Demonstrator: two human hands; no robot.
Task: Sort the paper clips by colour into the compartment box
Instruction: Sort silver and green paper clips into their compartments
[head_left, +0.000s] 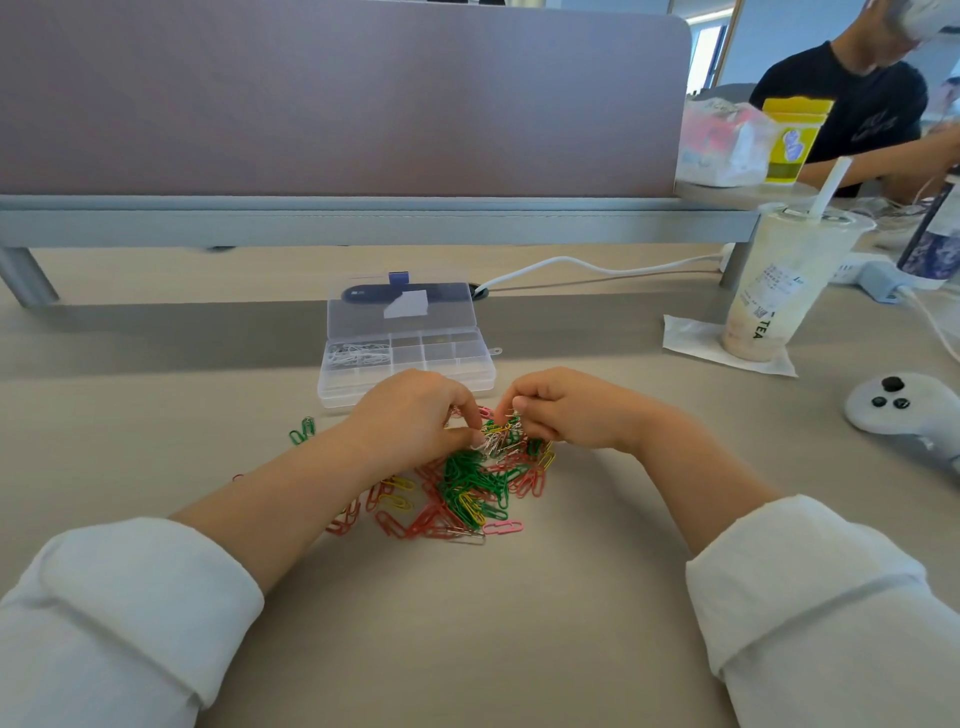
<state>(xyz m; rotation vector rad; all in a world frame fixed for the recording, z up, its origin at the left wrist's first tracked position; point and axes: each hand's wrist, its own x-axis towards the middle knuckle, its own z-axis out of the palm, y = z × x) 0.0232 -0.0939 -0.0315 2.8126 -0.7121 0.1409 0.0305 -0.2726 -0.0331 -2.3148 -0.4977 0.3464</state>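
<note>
- The heap of paper clips (467, 483) lies on the smooth beige desk (597, 597), just in front of the box and under both hands. It is thin bent wire in glossy green, red, yellow and pink, all knotted together.
- The left hand (415, 415) is curled over the far edge of the heap, thumb and fingertips pinched on a tangle of pale clips (491, 441) that looks silvery-white.
- The right hand (561, 410) faces it with its fingers bent tight. The tips are down in the same tangle, but I cannot tell whether they grip a clip or only touch it.
- Rolled white cloth sleeves (130, 597) cover both forearms.
- The compartment box (332, 387) is clear hard plastic, shallow and rectangular, divided into small square cells, with its lid tipped open at the back. White clips (358, 354) fill the far left cell.
- Two green clips (302, 431) lie apart to the left of the heap, and one pink clip (503, 527) lies at its near edge.
- A dark rounded device (363, 293) lies behind the lid, with a white cable (597, 267) trailing off to the right.
- To the right, a clear plastic cup (779, 291) of milky drink with a fat straw stands on a paper napkin (691, 338). Nearer, there is a smooth white controller (904, 410).
- A mauve fabric partition (337, 98) on a grey metal rail closes off the back.
</note>
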